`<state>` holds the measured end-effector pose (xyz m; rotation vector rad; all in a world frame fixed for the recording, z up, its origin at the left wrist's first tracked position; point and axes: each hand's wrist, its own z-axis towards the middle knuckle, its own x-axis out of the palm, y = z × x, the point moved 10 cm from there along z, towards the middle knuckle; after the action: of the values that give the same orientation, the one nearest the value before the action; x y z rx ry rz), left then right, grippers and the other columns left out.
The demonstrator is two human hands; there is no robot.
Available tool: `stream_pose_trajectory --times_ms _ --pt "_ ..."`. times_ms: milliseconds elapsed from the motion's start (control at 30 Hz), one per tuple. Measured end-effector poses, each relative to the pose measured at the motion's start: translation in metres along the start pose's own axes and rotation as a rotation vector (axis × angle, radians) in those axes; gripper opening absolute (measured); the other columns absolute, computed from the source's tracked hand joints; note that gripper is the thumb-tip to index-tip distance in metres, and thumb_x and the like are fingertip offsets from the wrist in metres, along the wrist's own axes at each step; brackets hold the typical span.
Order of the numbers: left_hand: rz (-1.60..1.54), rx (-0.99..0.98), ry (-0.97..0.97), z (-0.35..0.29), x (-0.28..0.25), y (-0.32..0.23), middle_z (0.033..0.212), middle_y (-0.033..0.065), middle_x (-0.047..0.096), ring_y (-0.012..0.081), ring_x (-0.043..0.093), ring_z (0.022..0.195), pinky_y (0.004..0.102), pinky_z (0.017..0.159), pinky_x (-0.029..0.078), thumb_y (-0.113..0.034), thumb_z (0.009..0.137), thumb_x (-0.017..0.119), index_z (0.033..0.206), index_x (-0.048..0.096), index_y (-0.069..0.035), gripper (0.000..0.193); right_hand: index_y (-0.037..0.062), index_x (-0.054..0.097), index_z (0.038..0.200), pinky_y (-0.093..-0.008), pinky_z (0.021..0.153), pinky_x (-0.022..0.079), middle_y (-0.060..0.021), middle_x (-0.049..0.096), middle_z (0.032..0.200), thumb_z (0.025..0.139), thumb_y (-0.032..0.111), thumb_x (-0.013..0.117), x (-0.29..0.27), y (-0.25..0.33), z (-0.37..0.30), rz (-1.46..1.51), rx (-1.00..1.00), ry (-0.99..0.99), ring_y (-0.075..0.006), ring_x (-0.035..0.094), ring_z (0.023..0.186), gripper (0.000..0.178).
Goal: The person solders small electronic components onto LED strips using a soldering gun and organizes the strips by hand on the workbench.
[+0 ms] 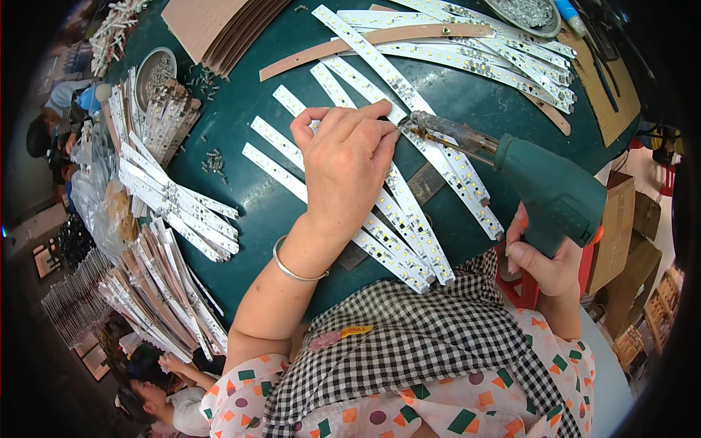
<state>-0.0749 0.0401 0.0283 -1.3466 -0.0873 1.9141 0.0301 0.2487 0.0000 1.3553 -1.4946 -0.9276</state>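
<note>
Fanned LED strips: white boards (274, 135) dotted with small yellow squares lie side by side on the green table (244, 109), under and around the left hand, slanting from upper left to lower right.
Long strip: one white board (365, 55) crosses the upper side of the fan, its lower part passing beneath the tool's barrel.
Soldering gun: the green gun-shaped tool (551, 190) points leftward, its metal tip close to the left fingertips.
Right hand: the fingers of the right hand (551, 266) wrap around the tool's handle.
Left hand: the left hand (347, 157) is palm down over the fan, fingers bent, gap narrow; whether they pinch something, I cannot tell.
Far side: a curved brown strip (307, 60) lies before more white boards, near a metal dish (527, 23) of small parts.
Left side: a second dish (166, 52), loose small parts (213, 162) and crossed strip bundles (179, 208).
Near edge: a black-and-white checked apron (365, 328).
</note>
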Motion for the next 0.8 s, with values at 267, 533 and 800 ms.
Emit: stream_pose_trajectory --times_ms 267,533,800 --pt "0.021 0.015 -0.021 0.0 -0.0011 -0.0025 0.096 0.0014 0.072 0.0154 0.063 0.08 0.037 0.09 0.036 -0.003 0.073 0.074 0.08 0.068 -0.006 0.01 -0.0066 0.052 0.115 -0.025 0.051 0.049 -0.0125 0.062 0.082 0.079 -0.006 0.068 0.0014 0.0031 0.0005 0.045 -0.068 0.029 -0.0131 0.058 0.06 0.039" --pt "0.042 0.047 -0.022 -0.0003 -0.0015 -0.0049 0.095 0.0013 0.072 0.0159 0.062 0.079 0.0384 0.091 0.036 -0.003 0.073 0.074 0.08 0.067 -0.007 0.011 -0.0066 0.052 0.116 -0.0249 0.052 0.049 -0.0123 0.061 0.081 0.079 -0.007 0.068 0.0032 0.0047 0.0016 0.057 -0.04 0.03 -0.0133 0.058 0.059 0.04" --pt "0.081 0.051 -0.018 -0.0008 -0.0009 -0.0068 0.096 0.0004 0.072 0.0153 0.062 0.078 0.0387 0.092 0.036 -0.004 0.073 0.074 0.082 0.066 -0.007 0.012 -0.0068 0.053 0.116 -0.0248 0.052 0.049 -0.0122 0.061 0.081 0.078 -0.006 0.068 0.0025 0.0032 0.0014 0.053 -0.041 0.022 -0.0134 0.059 0.059 0.042"
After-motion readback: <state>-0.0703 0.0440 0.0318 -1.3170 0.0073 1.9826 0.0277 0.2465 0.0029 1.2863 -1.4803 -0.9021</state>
